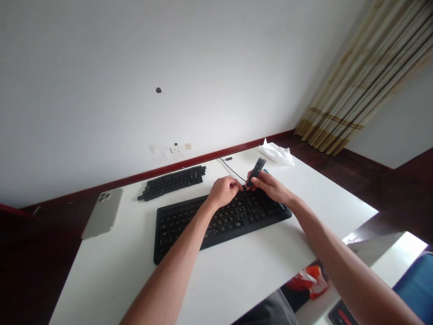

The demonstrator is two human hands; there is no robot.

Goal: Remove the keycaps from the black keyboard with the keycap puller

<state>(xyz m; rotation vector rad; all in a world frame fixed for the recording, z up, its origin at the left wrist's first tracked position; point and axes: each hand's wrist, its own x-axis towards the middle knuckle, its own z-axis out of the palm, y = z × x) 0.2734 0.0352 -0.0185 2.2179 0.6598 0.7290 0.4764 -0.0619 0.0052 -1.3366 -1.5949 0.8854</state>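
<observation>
The right hand (271, 187) is closed in a pinch on a narrow dark oblong object (258, 172), held tilted just above the far edge of the black keyboard (216, 225), while the left hand (223, 192) lies curled on that edge, its grip impossible to confirm, over the white surface (257, 271).

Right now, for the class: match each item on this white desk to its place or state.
Items:
1. Smartphone
2. Black keyboard
3. Crumpled white wrapping
4. Dark slim object

Places or states:
A. At the far corner of the desk
B. Lying near the desk's left edge
C. Held in the right hand
D. Under the left hand

Pairs: 1-B, 2-D, 3-A, 4-C
</observation>
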